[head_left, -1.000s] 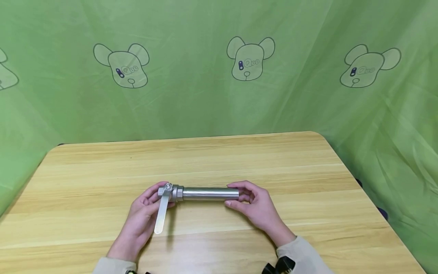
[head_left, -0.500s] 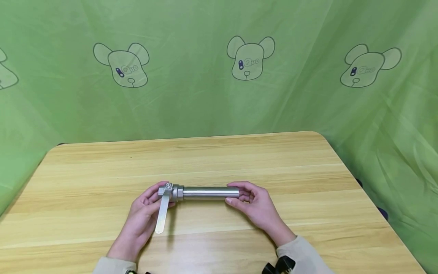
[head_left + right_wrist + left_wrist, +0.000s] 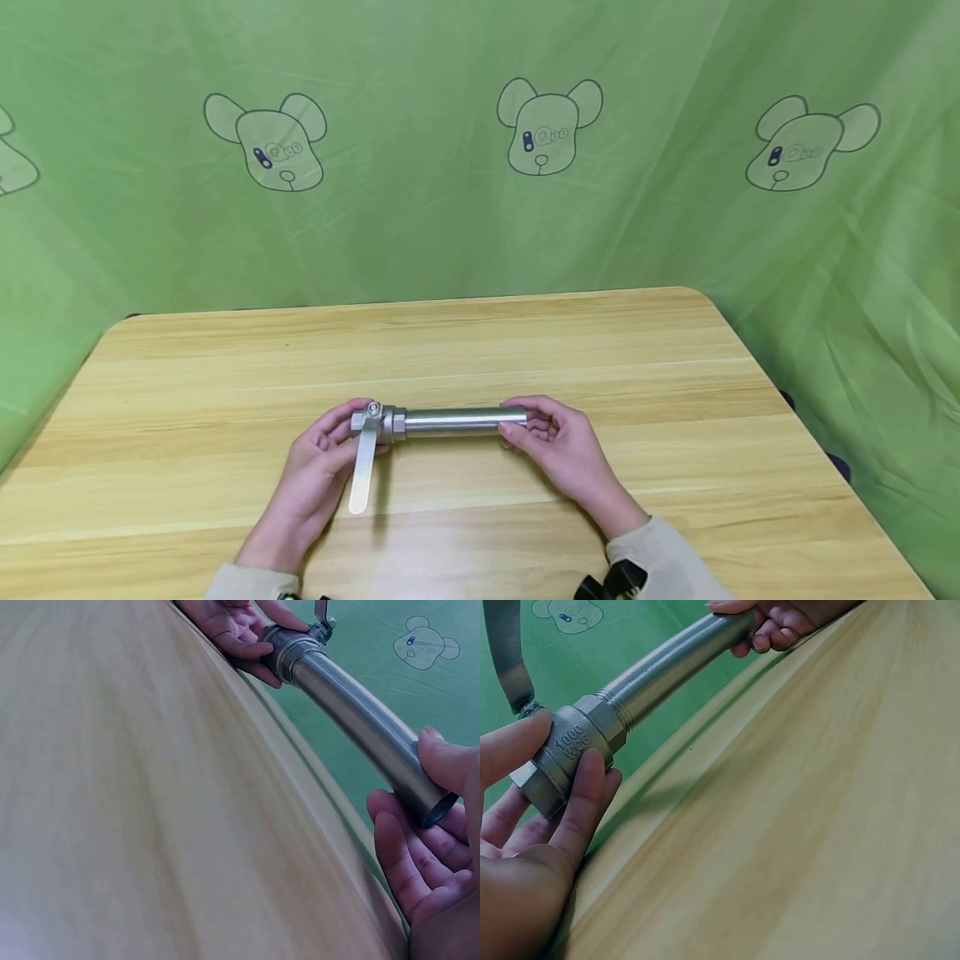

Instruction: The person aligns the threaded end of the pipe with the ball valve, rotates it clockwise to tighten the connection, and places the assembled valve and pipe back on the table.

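Note:
A steel ball valve [image 3: 384, 422] with a flat lever handle [image 3: 363, 475] is joined to a straight metal pipe [image 3: 453, 421]. My left hand [image 3: 311, 475] grips the valve body, its thumb and fingers on either side. The left wrist view shows raised lettering "1000 WOG" on the valve body [image 3: 571, 742] and screw threads where the pipe enters. My right hand [image 3: 566, 450] pinches the pipe's free end between thumb and fingers. In the right wrist view the open end of the pipe [image 3: 375, 735] faces my right palm. Valve and pipe are held level above the table, the lever pointing toward me.
A light wood table [image 3: 450, 350] with rounded far corners lies under both hands. Behind it and along the right side hangs a green cloth [image 3: 420, 208] printed with bear-head outlines. Dark straps or devices [image 3: 611, 581] sit at the wrists.
The valve and pipe have shifted slightly to the right. My right thumb has moved up onto the near side of the pipe end. The left hand keeps its grip on the valve.

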Available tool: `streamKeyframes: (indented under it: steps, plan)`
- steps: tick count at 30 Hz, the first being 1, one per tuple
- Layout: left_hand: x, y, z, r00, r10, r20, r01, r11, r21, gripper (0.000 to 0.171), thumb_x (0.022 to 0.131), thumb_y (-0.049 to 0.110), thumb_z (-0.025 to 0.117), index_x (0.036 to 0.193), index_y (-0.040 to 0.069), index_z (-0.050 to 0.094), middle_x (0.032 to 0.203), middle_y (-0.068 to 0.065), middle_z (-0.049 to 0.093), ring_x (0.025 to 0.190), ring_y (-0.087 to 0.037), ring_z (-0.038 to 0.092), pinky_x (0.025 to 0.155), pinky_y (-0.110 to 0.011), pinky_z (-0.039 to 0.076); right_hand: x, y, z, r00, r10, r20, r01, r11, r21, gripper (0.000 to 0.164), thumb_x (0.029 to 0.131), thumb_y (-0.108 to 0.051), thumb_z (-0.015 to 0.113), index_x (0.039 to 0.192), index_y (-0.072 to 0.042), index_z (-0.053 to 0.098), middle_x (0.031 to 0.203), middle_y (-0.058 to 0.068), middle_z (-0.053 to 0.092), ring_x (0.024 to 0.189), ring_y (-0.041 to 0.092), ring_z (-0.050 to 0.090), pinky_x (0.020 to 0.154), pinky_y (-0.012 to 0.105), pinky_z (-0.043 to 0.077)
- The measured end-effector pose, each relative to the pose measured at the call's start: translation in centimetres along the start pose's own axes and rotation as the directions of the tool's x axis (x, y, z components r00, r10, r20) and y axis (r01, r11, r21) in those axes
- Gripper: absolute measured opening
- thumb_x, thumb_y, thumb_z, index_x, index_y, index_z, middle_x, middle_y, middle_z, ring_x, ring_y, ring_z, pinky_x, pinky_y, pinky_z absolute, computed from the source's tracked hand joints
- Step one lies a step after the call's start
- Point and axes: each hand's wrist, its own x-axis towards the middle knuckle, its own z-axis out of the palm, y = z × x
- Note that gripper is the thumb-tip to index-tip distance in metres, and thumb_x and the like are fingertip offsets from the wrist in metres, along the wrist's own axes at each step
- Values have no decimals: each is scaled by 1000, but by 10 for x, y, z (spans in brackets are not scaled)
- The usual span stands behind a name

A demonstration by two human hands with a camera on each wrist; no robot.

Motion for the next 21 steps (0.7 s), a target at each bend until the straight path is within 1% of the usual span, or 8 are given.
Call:
streamKeyframes:
  steps: [7,15,18,21]
  plan:
    - [0,-2,0,1000,21,7,-21,1000,6,46,96,-8,68,139,9,64,125,4,79,120,-14,74,103,-33,66,1,0,1,999,32,-5,-32,999,20,38,96,-11,80,128,5,70,105,22,77,83,17,78,80,29,70]
    - [-1,-3,-2,998,28,53,-28,1000,3,51,90,-14,67,134,12,66,128,3,78,118,-18,73,103,-35,66,2,0,1,997,74,-36,-74,997,0,32,102,-22,76,126,-1,73,97,19,79,75,16,76,70,29,69]
    - [-1,-2,-2,997,32,70,-32,999,3,51,89,-14,67,134,10,66,127,2,78,118,-18,73,104,-36,66,2,0,1,996,84,-43,-84,996,14,33,103,-23,74,126,0,73,97,19,80,73,16,76,67,29,68]
    - [-1,-2,-2,997,26,72,-26,1000,8,51,89,-14,68,135,9,65,127,2,78,118,-18,73,104,-36,66,1,-2,1,995,91,-44,-90,995,32,35,103,-24,74,127,2,72,96,20,80,70,15,75,64,28,68]
